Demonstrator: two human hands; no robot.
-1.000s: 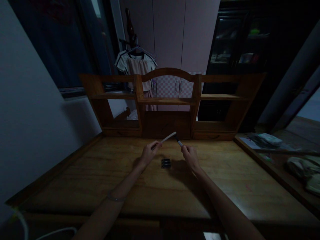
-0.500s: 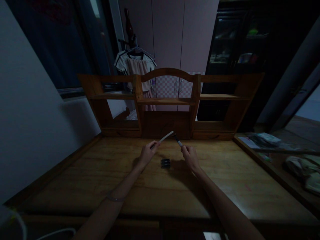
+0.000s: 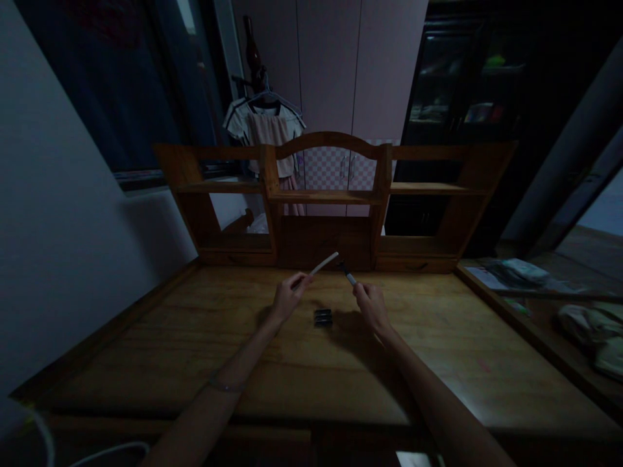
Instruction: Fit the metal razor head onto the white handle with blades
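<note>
My left hand (image 3: 288,297) is closed around the lower end of a slim, slightly curved white stick (image 3: 324,263), which slants up to the right. In my right hand (image 3: 370,303), also closed, is a slim tool with a pale handle and a dark, bent head (image 3: 347,272), tilted up to the left. The stick's tip and the dark head are close together, with a small gap showing between them. Below and between my hands, a small pack of several dark bars (image 3: 323,318) lies on the wooden desk (image 3: 302,383). The dim light hides finer details.
A wooden shelf unit (image 3: 331,196) stands along the desk's back edge. To the right, a lower surface holds a plastic packet (image 3: 525,271) and a pale bag (image 3: 579,324). A white cable (image 3: 111,449) hangs at the lower left, and clothes (image 3: 265,126) hang behind the shelves.
The stick's tip appears slightly higher, and the dark head sits slightly lower and further right. The view has shifted a little; both hands keep nearly the same pose.
</note>
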